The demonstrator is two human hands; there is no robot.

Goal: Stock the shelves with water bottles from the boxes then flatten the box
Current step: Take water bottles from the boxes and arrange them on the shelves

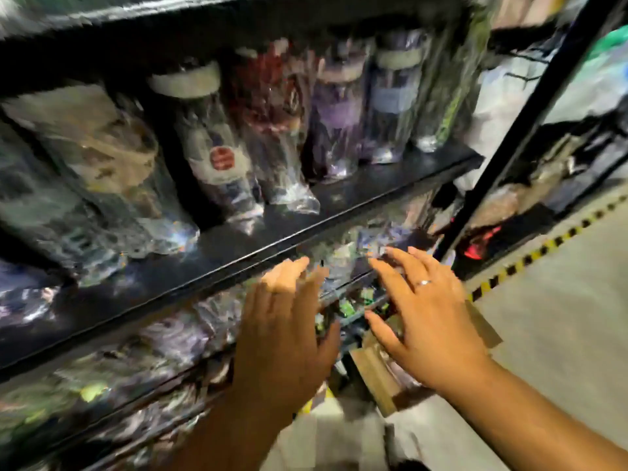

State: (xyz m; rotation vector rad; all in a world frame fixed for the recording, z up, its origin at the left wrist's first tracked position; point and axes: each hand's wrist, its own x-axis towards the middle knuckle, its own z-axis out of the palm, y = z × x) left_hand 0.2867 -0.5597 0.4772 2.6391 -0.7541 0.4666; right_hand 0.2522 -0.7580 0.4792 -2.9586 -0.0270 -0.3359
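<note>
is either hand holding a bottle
No, the left hand and the right hand both have their fingers spread open and grip nothing.

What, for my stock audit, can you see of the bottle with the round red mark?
The bottle stands on the black shelf in a row of wrapped bottles, leaning left in this wide view. It has a wide pale lid, a dark-looking body and a whitish label with a round red mark. Crinkled clear wrap covers it and bunches at its base. The left hand and right hand are lower, apart from it.
</note>
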